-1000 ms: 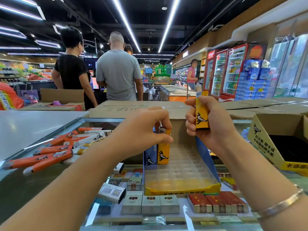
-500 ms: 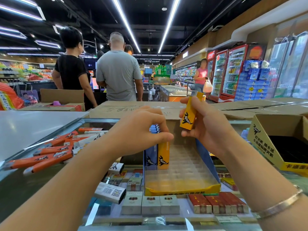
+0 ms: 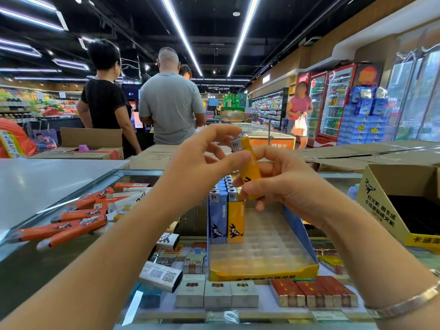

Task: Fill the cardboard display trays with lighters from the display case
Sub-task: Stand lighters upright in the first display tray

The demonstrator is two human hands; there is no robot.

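A yellow lighter [image 3: 250, 171] with a silver cap and a black animal logo is held tilted above the cardboard display tray [image 3: 263, 273], gripped low on its body by the curled fingers of the right hand [image 3: 283, 184] while the left hand [image 3: 204, 158] pinches it near the top between thumb and forefinger, its other fingers spread loosely. The tray stands on the glass counter [image 3: 28, 277] just below the hands; a clear plastic grid of slots fills it, and only the far left corner holds stock, a row of blue lighters [image 3: 217, 216] with a row of yellow lighters [image 3: 235, 217] touching beside it, all upright and bearing the same black logo. Writing along the tray's yellow front lip is too small to read. Loose orange lighters [image 3: 71, 225] and a few white ones lie scattered on the counter to the left. At right, partly cut off by the frame edge, sits a second cardboard box [image 3: 381, 206] printed with Chinese characters and the animal logo, its interior dark. Under the glass lie packs of cigarettes [image 3: 216, 294], their labels hard to make out. A bracelet [image 3: 404, 303] circles the right wrist. Beyond the counter stand shoppers [image 3: 170, 106] with their backs turned.
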